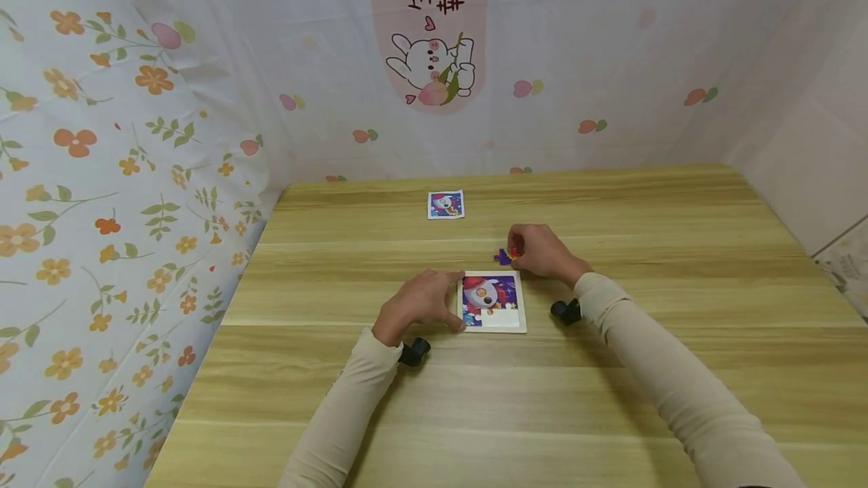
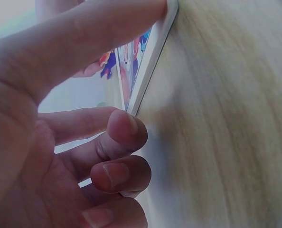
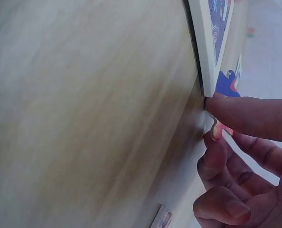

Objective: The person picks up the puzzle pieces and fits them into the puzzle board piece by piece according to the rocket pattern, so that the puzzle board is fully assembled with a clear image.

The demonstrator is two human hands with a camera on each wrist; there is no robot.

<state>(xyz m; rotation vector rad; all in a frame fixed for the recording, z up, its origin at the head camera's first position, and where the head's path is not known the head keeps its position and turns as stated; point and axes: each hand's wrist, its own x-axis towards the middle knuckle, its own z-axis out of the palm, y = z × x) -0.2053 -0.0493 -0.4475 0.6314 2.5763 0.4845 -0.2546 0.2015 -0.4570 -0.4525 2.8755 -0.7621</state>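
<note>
A square jigsaw puzzle tray (image 1: 524, 322) with a pale frame lies on the table, showing a cartoon picture with a bare white area at lower right. My left hand (image 1: 423, 298) grips its left side, thumb at the near corner and index finger at the far one; the other fingers are loosely curled in the left wrist view. Just beyond the tray's far right corner, my right hand (image 1: 542, 251) pinches a purple and red-orange puzzle piece (image 1: 502, 257) between thumb and fingers. The thumb partly covers it in the right wrist view, so whether it is one piece or two is unclear.
A small picture card (image 1: 445, 205) of a similar design lies farther back on the wooden table (image 1: 339, 247). Behind stands a printed cloth (image 1: 576, 44), with a flowered cloth (image 1: 102, 172) at left. Some small flat thing (image 3: 162, 217) shows at the right wrist view's bottom edge.
</note>
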